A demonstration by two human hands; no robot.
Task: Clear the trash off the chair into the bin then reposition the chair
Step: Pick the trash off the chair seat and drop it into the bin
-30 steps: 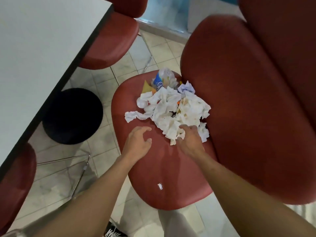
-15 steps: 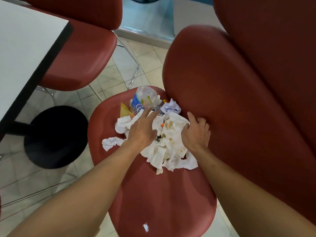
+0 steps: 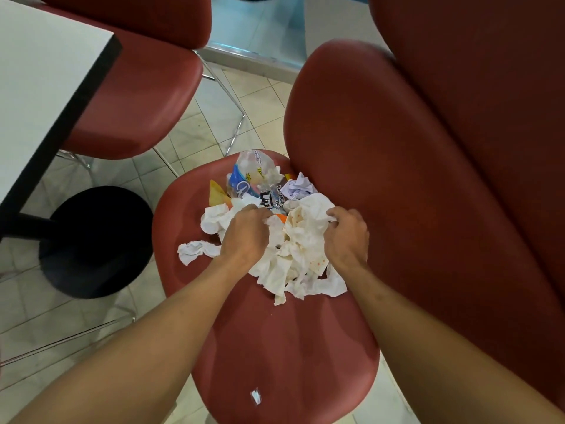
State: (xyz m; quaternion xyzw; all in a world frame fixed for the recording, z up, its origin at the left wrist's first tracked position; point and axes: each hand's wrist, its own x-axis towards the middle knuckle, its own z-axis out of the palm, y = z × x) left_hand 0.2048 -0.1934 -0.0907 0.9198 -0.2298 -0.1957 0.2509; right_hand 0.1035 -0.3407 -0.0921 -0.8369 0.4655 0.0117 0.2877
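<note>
A red padded chair seat (image 3: 275, 347) carries a heap of crumpled white napkins (image 3: 293, 258), with a clear plastic wrapper (image 3: 253, 175), a yellow scrap (image 3: 216, 192) and a lilac paper ball (image 3: 298, 188) at its far side. My left hand (image 3: 244, 237) has its fingers curled into the left of the napkin heap. My right hand (image 3: 347, 237) grips the heap's right side, next to the chair's backrest (image 3: 397, 179). One loose crumpled napkin (image 3: 194, 250) lies left of the heap. A tiny white scrap (image 3: 256, 396) sits near the seat's front.
A white table with a black edge (image 3: 46, 87) stands at the left on a black round pedestal base (image 3: 94, 240). Another red chair (image 3: 137, 87) is tucked behind it. A second red backrest (image 3: 489, 87) fills the right. Tiled floor (image 3: 214, 117) shows between them.
Both hands went from reaching over the seat to curling into the napkin heap from either side. The view has shifted closer and forward over the chair.
</note>
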